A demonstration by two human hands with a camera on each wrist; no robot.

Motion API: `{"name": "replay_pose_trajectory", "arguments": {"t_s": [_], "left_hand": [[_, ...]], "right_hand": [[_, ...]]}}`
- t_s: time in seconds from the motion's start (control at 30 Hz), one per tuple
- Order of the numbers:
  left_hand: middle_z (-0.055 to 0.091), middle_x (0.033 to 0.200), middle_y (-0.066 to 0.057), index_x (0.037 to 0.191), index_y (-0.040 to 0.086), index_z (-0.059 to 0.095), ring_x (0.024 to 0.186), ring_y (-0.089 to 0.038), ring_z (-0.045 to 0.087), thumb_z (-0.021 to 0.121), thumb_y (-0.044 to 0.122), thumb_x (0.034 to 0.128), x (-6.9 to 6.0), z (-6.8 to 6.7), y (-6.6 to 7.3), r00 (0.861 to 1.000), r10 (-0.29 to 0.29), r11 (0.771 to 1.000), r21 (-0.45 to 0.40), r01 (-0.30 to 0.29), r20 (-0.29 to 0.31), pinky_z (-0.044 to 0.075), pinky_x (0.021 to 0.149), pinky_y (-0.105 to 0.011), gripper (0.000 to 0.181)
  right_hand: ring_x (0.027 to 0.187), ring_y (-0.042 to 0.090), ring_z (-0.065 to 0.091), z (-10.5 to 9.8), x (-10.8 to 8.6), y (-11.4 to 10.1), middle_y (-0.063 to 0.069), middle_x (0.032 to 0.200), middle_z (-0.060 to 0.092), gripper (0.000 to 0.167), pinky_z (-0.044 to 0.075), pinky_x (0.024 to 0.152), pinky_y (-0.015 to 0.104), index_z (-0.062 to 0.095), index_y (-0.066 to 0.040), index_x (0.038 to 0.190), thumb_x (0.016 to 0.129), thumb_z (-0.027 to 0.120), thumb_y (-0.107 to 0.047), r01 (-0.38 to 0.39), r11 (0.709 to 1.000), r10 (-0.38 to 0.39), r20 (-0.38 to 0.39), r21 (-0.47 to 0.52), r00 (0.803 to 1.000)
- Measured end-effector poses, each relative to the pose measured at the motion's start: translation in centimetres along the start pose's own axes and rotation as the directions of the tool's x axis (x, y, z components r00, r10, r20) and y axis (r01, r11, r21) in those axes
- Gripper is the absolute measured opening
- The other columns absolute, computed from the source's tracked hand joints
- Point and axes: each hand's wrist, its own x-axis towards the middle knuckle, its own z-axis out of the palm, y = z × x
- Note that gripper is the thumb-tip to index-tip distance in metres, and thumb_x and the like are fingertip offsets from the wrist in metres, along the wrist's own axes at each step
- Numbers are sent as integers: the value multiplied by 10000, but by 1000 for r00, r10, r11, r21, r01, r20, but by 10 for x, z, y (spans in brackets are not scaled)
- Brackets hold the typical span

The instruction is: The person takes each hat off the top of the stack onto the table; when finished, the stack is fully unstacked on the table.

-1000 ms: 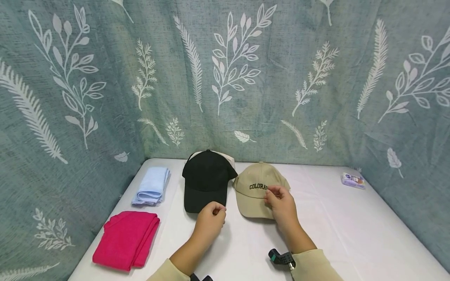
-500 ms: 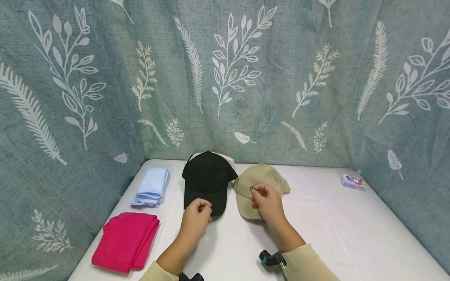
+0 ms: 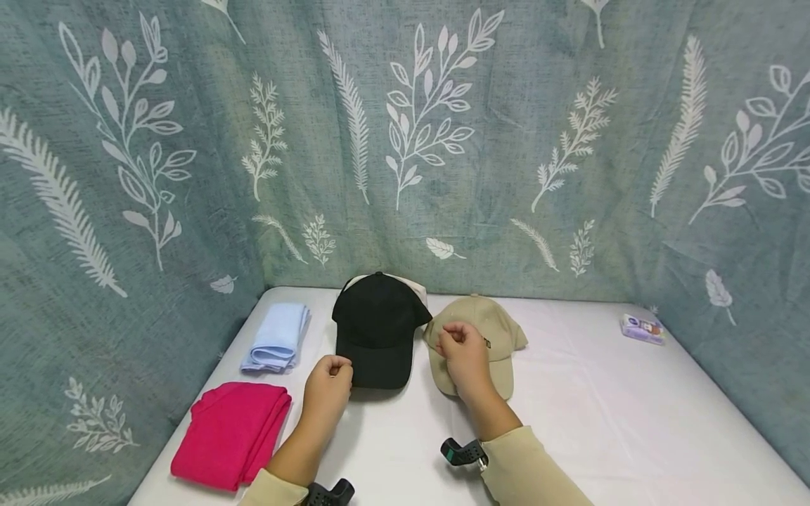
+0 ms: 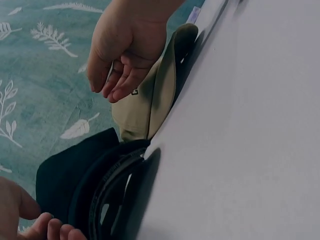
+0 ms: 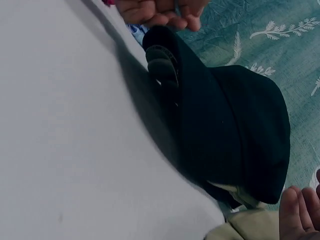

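A black cap (image 3: 378, 323) stands near the back of the table, its brim toward me. To its right sits a tan cap (image 3: 477, 320) with dark lettering partly covered by my right hand (image 3: 467, 362). That hand hovers in front of the tan cap, fingers loosely curled and holding nothing. My left hand (image 3: 327, 393) is at the left edge of the black brim, also loosely curled with nothing in it. In the right wrist view the left hand (image 5: 162, 11) appears just beyond the black brim (image 5: 205, 120); contact cannot be told. A whitish cap (image 3: 418, 289) shows behind the black one.
A folded light blue cloth (image 3: 276, 337) and a folded pink cloth (image 3: 230, 432) lie along the left side of the white table (image 3: 601, 422). A small purple packet (image 3: 642, 329) rests at the back right. Patterned curtains (image 3: 405, 176) close off the back and sides.
Both hands have moved left: the left from below the black brim's right corner to its left edge, the right across the front of the tan cap. The caps stay in place.
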Motion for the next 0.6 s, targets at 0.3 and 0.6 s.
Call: {"name": "replay_pose_trajectory", "arguments": {"t_s": [0.3,0.6], "left_hand": [[642,1061,-128,1152,23,673,967,-263,598,540,191,985,6,-7,-7,996,-68,997,44,71,-63,487,784,-348,272],[667,1114,-206,1242,-42,622,835,-233,695,493,164,1006,16,-10,-17,992,-85,996,32,88,-92,534,744,-324,339]], "right_hand": [[899,160,638,28,4,4,121,1051,631,261,539,729,157,618,33,1201,967,672,-69,-51,999,50,-59,-11,997],[1257,316,576,41,6,17,198,1347,600,468,495,1028,357,516,-14,1416,993,672,-138,-84,994,81,-51,-65,995]]}}
